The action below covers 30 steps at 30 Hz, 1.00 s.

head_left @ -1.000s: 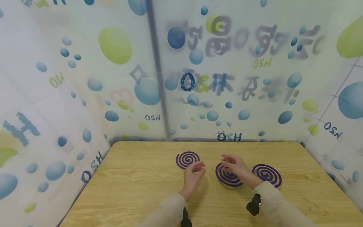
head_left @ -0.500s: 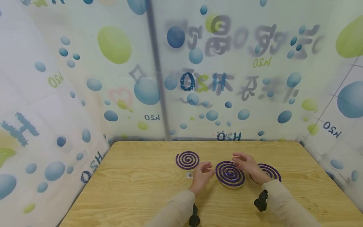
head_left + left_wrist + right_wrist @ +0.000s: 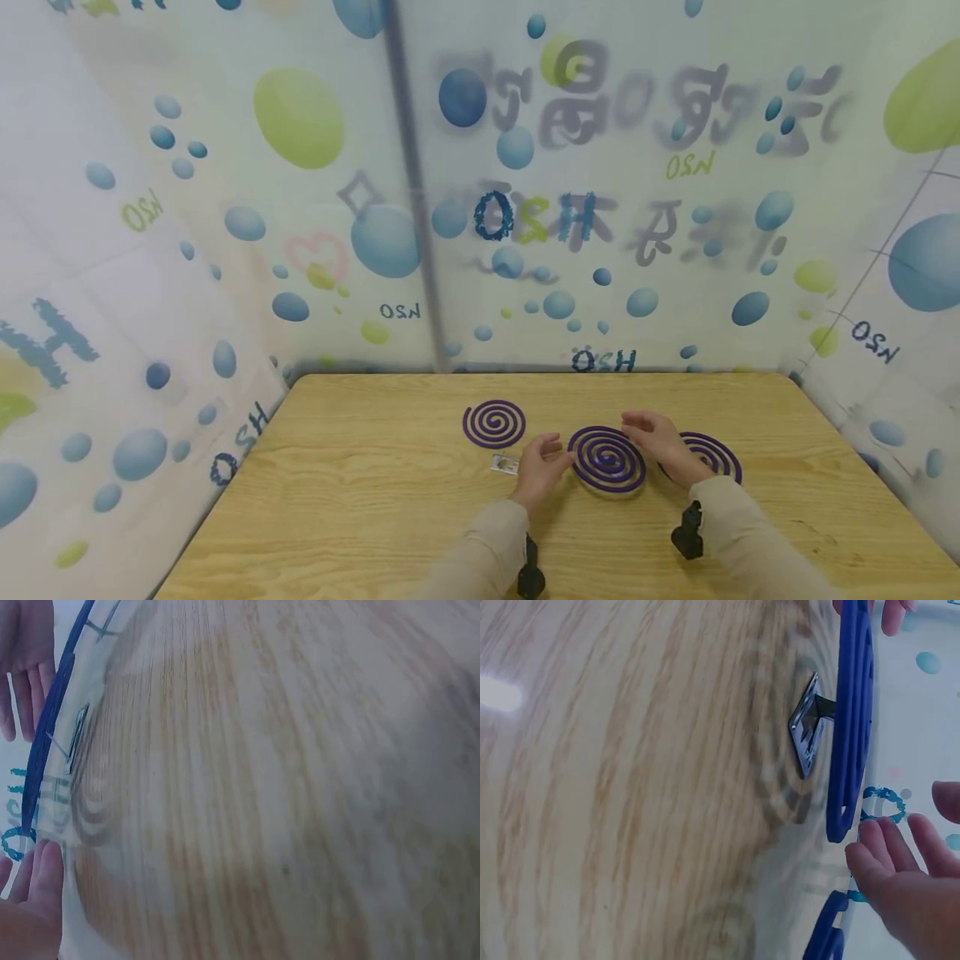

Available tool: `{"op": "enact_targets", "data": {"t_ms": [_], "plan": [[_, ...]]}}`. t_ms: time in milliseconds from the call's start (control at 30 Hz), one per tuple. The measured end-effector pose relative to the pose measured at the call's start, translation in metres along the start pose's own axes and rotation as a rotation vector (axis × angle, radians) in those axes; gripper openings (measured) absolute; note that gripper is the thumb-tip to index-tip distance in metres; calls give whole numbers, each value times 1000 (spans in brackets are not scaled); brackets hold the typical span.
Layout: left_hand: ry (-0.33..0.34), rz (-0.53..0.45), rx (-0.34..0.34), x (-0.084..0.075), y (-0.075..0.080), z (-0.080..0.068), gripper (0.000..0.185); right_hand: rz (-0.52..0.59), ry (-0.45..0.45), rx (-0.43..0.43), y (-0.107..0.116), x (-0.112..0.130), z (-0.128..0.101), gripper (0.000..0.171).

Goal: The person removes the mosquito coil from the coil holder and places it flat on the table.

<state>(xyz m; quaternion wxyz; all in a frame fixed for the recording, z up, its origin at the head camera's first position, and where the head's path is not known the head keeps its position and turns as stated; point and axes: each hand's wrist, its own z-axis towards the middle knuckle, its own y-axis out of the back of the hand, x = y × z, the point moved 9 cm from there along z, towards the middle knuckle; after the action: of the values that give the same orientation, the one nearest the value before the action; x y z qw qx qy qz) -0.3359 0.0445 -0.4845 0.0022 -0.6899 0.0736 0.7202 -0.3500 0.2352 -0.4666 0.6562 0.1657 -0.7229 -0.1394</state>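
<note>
In the head view, the middle purple mosquito coil [image 3: 609, 460] lies flat, raised off the table on a thin metal stand [image 3: 806, 727] that shows beneath it in the right wrist view. My left hand [image 3: 542, 469] is at its left edge, fingers loosely bent and fingertips right at the rim. On the far right side my right hand [image 3: 662, 443] hovers by the rim with relaxed fingers. The left wrist view shows the coil [image 3: 46, 735] edge-on, between both hands.
Another purple coil [image 3: 496, 422] lies at the back left. A third coil [image 3: 716, 439] is partly covered by the right hand. A small silver metal piece [image 3: 505, 464] lies left of my left hand. The wooden table [image 3: 360, 500] meets patterned curtains [image 3: 525, 333].
My left hand has moved right to the middle coil's edge, uncovering the small silver piece. My right hand has drawn back rightward from over the middle coil, which now shows whole.
</note>
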Motion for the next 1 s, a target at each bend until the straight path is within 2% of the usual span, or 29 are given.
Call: {"op": "enact_targets", "data": {"t_ms": [200, 500, 1000], "plan": [[29, 15, -8, 6, -2, 3, 44, -78, -22, -6, -4, -7, 2, 38], [33, 41, 40, 11, -6, 5, 43, -19, -66, 9, -14, -13, 2, 39], [26, 30, -31, 14, 2, 6, 39, -32, -26, -28, -26, -12, 7, 34]]}}
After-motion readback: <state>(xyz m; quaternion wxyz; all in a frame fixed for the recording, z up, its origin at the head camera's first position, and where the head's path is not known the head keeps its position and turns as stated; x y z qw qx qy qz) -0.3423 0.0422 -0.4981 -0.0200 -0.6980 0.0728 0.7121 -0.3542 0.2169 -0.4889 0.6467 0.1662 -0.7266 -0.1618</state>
